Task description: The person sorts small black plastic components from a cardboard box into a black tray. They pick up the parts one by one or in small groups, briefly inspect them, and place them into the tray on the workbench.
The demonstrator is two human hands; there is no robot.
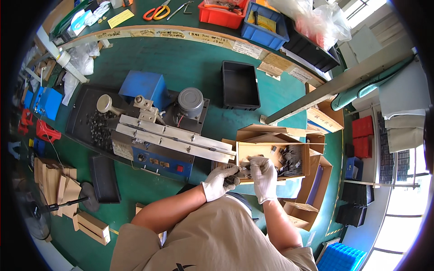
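Both my hands wear pale work gloves. My left hand (pixel 220 182) is closed at the near left corner of an open cardboard box (pixel 308 163), its dark-stained fingers curled inward. My right hand (pixel 263 177) reaches over the box's near side, fingers pinched together close to the left hand. Whatever lies between the fingers of either hand is too small to make out. Inside the box, small dark parts with thin metal legs (pixel 292 159) lie in packed rows, and a few are loose on the left. A slanted metal rail (pixel 176 139) of a bench machine ends at the box's left wall.
The machine's blue control panel (pixel 158 160) is left of my hands, with a grey round motor (pixel 190 100) behind it. Loose black parts (pixel 101 132) fill a dark tray at left. A black bin (pixel 240 85) stands farther back. Cardboard boxes (pixel 313 189) and a slanted post (pixel 334 88) are at right.
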